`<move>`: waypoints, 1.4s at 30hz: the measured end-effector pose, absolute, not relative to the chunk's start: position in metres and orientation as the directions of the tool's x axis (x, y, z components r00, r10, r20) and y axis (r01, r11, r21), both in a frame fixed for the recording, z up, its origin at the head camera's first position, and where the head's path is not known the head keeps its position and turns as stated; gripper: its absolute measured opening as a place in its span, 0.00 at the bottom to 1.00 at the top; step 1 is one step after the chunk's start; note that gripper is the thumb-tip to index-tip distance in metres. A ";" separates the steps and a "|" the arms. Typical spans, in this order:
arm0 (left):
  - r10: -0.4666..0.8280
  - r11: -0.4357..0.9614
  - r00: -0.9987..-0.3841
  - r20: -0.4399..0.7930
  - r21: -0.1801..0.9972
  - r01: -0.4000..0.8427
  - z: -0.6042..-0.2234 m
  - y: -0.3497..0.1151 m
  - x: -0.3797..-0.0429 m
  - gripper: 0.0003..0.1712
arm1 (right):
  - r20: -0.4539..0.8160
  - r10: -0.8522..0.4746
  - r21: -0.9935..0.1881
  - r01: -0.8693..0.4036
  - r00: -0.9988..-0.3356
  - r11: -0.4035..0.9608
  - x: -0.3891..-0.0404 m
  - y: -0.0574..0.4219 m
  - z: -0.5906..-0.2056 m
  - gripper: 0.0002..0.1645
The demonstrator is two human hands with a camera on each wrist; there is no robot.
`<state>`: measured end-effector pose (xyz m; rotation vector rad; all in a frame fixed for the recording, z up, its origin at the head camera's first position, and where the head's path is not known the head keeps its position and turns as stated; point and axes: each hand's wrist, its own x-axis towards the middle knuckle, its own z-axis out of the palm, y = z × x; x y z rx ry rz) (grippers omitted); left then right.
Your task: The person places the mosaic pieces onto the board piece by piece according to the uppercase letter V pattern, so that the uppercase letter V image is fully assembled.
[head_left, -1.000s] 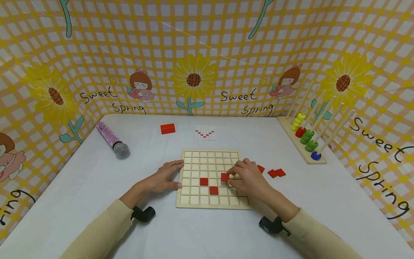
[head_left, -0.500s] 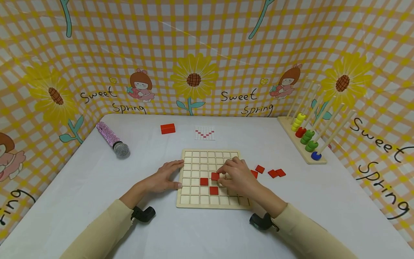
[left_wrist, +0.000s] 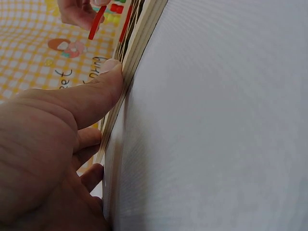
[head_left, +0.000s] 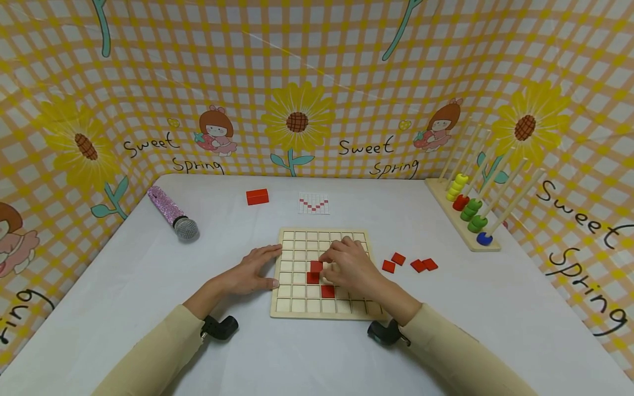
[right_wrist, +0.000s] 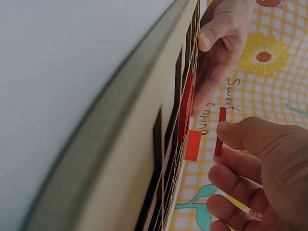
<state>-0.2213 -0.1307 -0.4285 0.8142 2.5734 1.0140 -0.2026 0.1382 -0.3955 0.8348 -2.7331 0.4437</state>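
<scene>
A pale wooden grid board [head_left: 292,312] lies on the table, with one red square tile [head_left: 328,291] and another red tile [head_left: 312,279] set in its cells. My right hand [head_left: 353,268] pinches a third red tile [head_left: 316,266] between thumb and fingertips, over the middle of the board. In the right wrist view that held tile [right_wrist: 220,144] shows edge-on, apart from the board surface. My left hand [head_left: 250,272] rests against the board's left edge, thumb and fingers extended. The left wrist view shows the thumb [left_wrist: 98,91] touching the board's side [left_wrist: 139,38].
Several loose red tiles [head_left: 388,267] lie right of the board. Behind it are a small card [head_left: 313,204] with a red V-shaped pattern and a red box [head_left: 257,197]. A glittery microphone [head_left: 170,212] lies left; a peg stand with coloured beads [head_left: 469,220] stands right.
My right hand has carried the pinched red tile leftward across the board, uncovering loose tiles at the right. The left hand stays at the board's edge.
</scene>
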 end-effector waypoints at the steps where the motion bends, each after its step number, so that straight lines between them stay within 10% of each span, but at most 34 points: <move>1: 0.586 0.600 -0.810 -0.031 0.689 0.408 -0.428 -0.131 -0.221 0.44 | 0.316 -0.498 -0.217 -0.573 -0.807 0.790 -0.203 0.137 -0.395 0.11; 42: 0.577 0.619 -0.815 -0.058 0.682 0.389 -0.427 -0.130 -0.222 0.44 | 0.208 -0.494 -0.264 -0.535 -0.844 0.803 -0.217 0.104 -0.397 0.10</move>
